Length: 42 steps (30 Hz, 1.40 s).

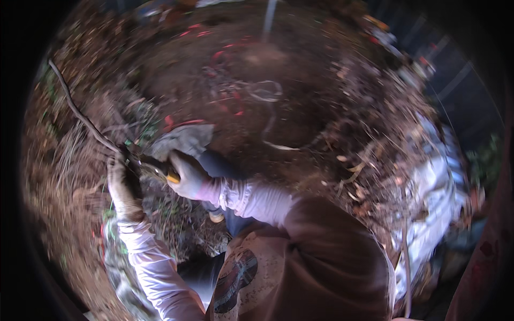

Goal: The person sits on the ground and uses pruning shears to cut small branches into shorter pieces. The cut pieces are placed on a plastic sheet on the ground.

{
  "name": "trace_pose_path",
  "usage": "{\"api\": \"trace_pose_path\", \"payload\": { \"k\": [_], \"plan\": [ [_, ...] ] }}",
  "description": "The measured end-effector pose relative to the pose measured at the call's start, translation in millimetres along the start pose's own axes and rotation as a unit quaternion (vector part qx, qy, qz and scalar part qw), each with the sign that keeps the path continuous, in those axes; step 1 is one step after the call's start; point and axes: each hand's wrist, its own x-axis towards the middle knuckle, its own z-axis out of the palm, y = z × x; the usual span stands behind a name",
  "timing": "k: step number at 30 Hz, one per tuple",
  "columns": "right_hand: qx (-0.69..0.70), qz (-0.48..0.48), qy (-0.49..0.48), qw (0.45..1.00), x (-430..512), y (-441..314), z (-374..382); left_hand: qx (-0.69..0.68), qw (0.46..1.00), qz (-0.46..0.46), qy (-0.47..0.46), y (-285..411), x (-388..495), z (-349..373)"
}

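My left hand (123,180), in a knitted work glove, grips the lower end of a long, thin branch (82,116). The branch bends up and away towards the left rim. My right hand (188,174), also gloved, is closed around a hand tool (154,167) with a dark body and a yellow part at the grip. Its front end meets the branch beside my left hand; blur hides the exact shape there. A grey cloth or sack (186,138) lies on the ground just beyond my right hand and knee.
Dry grass and roots (86,160) cover the ground at left. A loop of pale cord (265,92) and red strips (237,106) lie on bare soil ahead. White plastic sacks (429,196) line the right side, beside cut twigs (357,176). A pole (270,18) rises at the back.
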Motion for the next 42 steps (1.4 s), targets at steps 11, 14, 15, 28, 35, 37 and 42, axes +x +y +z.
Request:
{"api": "trace_pose_path", "payload": {
  "k": [11, 14, 15, 28, 35, 37, 42],
  "plan": [
    [-0.343, -0.123, 0.498, 0.787, 69.0, -121.7, -291.6, 0.062, 0.983, 0.015, -0.174, -18.2, 26.3, 65.3],
    [-0.365, -0.086, 0.455, 0.808, 42.9, -183.8, -380.5, 0.077, 0.986, -0.016, -0.146, -37.9, 39.8, 4.5],
    [-0.330, -0.060, 0.468, 0.818, 28.9, -191.6, -403.0, 0.145, 0.979, 0.015, -0.139, -42.6, 45.0, -21.6],
    [-0.521, 0.378, 0.447, 0.621, -148.1, -119.3, -495.1, 0.138, 0.940, -0.117, 0.289, -30.2, 26.2, -411.6],
    [-0.314, 0.216, 0.599, 0.704, -134.2, -128.6, -540.7, 0.169, 0.917, -0.106, 0.344, -43.7, -29.7, -450.5],
    [-0.224, 0.216, 0.562, 0.766, -137.4, -137.1, -548.7, 0.176, 0.914, -0.112, 0.349, -49.1, -42.9, -454.4],
    [-0.503, 0.396, 0.434, 0.634, -104.1, -178.5, -522.8, 0.190, 0.913, -0.115, 0.343, -57.6, -62.0, -453.3]
  ]
}}
